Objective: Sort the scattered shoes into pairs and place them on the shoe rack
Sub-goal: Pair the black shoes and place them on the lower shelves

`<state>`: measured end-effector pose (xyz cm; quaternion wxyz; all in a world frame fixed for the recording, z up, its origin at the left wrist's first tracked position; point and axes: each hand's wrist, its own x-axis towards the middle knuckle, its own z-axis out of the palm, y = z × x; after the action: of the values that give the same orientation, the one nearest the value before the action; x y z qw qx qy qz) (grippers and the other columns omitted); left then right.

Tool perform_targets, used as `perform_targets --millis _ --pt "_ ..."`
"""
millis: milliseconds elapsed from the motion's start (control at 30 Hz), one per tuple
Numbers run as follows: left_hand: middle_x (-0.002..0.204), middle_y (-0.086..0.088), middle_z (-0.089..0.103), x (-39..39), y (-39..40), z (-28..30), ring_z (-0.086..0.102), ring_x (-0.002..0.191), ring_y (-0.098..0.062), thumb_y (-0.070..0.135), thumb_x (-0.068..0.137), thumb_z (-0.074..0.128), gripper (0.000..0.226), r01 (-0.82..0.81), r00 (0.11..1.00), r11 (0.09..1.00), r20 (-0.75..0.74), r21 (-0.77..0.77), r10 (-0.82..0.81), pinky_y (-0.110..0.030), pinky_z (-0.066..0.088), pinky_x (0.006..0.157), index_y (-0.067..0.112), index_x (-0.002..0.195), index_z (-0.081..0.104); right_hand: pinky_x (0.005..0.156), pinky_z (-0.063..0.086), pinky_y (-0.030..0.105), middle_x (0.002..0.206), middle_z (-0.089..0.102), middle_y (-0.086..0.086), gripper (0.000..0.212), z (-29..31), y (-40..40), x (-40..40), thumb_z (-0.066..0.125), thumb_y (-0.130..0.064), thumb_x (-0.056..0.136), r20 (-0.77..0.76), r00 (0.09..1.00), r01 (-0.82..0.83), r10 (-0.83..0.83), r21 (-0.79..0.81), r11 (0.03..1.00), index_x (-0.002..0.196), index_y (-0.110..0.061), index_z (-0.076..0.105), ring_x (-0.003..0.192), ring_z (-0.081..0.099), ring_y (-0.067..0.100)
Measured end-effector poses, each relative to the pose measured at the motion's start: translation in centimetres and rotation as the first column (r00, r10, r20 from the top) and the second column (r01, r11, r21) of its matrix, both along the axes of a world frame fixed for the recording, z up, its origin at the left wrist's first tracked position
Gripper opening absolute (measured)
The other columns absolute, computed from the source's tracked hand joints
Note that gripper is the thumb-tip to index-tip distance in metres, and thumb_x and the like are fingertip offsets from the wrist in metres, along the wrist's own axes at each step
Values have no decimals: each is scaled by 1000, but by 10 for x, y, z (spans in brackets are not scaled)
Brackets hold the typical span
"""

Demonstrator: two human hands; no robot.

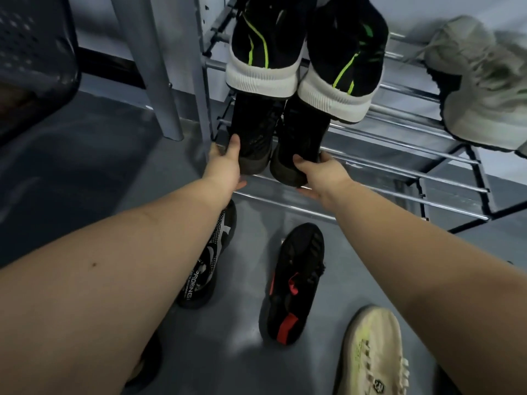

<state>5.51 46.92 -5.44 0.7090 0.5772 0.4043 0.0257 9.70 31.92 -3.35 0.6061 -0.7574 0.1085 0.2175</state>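
Grey floor (222, 352), "SPORING" sneaker (205, 269); each hand's grip grasping one black shoe: left hand (225, 166), right hand (319, 173).

Left hand (228, 163) and right hand (315, 172) each grip a black shoe's heel, the pair side by side on the shoe rack (399, 172)'s lower rails, under black-and-green sneakers (305, 49). A black-and-red shoe (293, 283) lies on the floor (233, 352).

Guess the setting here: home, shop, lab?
Probably a home entryway or a staged room, though I can't tell which. A metal shoe rack holds sneakers, loose shoes lie on a grey floor, and a dark mesh chair stands at the left.
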Motion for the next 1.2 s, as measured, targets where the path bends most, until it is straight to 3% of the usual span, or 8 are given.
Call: perform_targets --millis 67,167,233,333,400,467,800,1200 --pt "153 -7 26 -16 -12 -5 42 131 -33 57 91 41 78 66 994 975 -96 213 -46 -43 41 104 24 152 7 99 47 36 137 53 5 67 3 -7 -10 64 -30 88 82 989 -101 121 -212 972 145 -16 32 117 56 24" --pt "157 -10 10 -61 -37 -7 21 143 -30 54 93 38 78 334 937 817 -263 471 -231 -40 20 114 17 152 3 108 37 35 156 23 5 85 11 -29 -43 59 -42 89 112 927 -259 358 -501 826 153 -21 7 135 39 27" --pt "157 -11 8 -90 -50 -6 16 144 -30 56 93 37 78 551 834 610 -394 569 -386 -41 19 115 16 152 5 111 31 36 159 10 5 84 12 -49 -68 53 -45 92 81 856 -347 510 -642 684 153 -23 1 140 30 28" --pt "159 -7 -5 -125 -70 5 4 146 -28 59 92 35 78 762 611 208 -576 613 -543 -41 13 118 20 152 3 113 27 41 160 4 5 82 14 -85 -107 48 -47 94 -19 721 -404 693 -824 397 153 -23 -4 144 18 30" --pt "159 -6 -13 -141 -84 18 -2 147 -26 60 92 34 78 777 484 -58 -653 627 -582 -42 10 119 21 152 1 113 27 43 161 -2 4 81 17 -108 -129 46 -47 95 -94 660 -421 746 -868 263 153 -24 -6 146 11 29" --pt "159 -6 -14 -152 -100 31 -3 147 -25 59 92 35 78 737 435 -189 -670 649 -602 -42 9 120 21 152 3 111 32 43 161 -5 3 80 24 -132 -151 44 -48 95 -138 633 -414 762 -892 183 152 -25 -8 146 9 28" --pt "159 -6 -14 -159 -219 81 -8 147 -22 57 94 32 77 593 280 -467 -712 656 -644 -35 -1 119 17 152 -2 113 29 42 160 -1 6 79 67 -269 -216 40 -52 95 -152 712 -335 685 -931 141 153 -23 -4 146 10 27" --pt "159 -6 -14 -160 -388 71 -8 147 -22 58 94 30 76 546 42 -559 -687 624 -726 -36 -1 120 19 151 -2 115 25 39 161 0 3 79 85 -463 -241 41 -53 94 -317 783 -384 536 -923 15 153 -26 -3 147 9 24"
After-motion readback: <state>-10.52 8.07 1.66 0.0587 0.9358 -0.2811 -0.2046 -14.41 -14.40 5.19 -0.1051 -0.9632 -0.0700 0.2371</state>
